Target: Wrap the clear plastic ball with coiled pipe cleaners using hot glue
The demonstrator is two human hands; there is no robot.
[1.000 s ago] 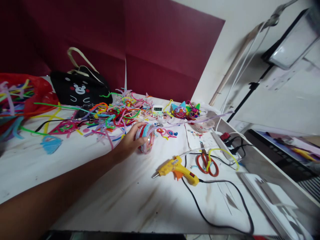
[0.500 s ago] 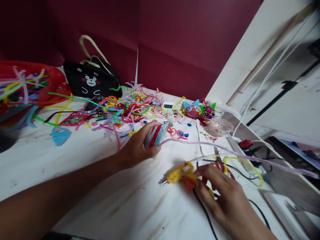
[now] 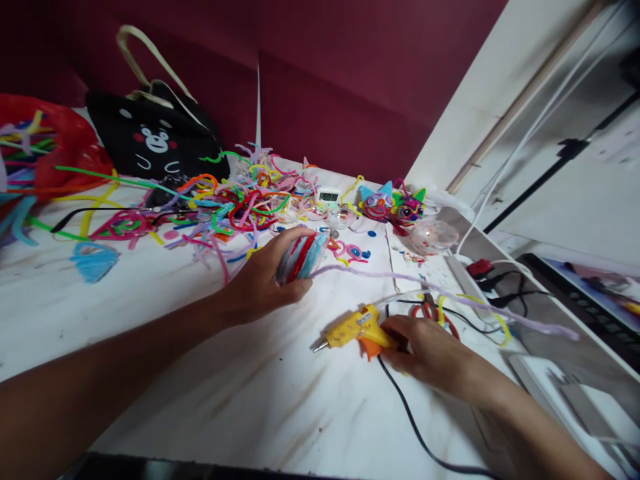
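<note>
My left hand (image 3: 260,280) grips a round ball wrapped in red, blue and pink pipe cleaners (image 3: 301,255), held just above the white table (image 3: 225,393). A long lilac pipe cleaner (image 3: 450,293) trails from the ball to the right. My right hand (image 3: 425,350) closes around the handle of a yellow glue gun (image 3: 353,327) that lies on the table, nozzle pointing left. Its black cord (image 3: 415,427) runs toward the near edge.
A tangle of coloured pipe cleaners (image 3: 225,207) covers the back of the table. Behind stand a black bear bag (image 3: 150,143), a red bag (image 3: 60,143), a small timer (image 3: 329,196) and two pipe-cleaner cat heads (image 3: 393,203). Red scissors (image 3: 437,313) and a power strip (image 3: 467,280) lie right.
My right hand came into view and settled on the glue gun's handle. My left hand lifted the wrapped ball slightly and turned it; the lilac strand now trails lower to the right.
</note>
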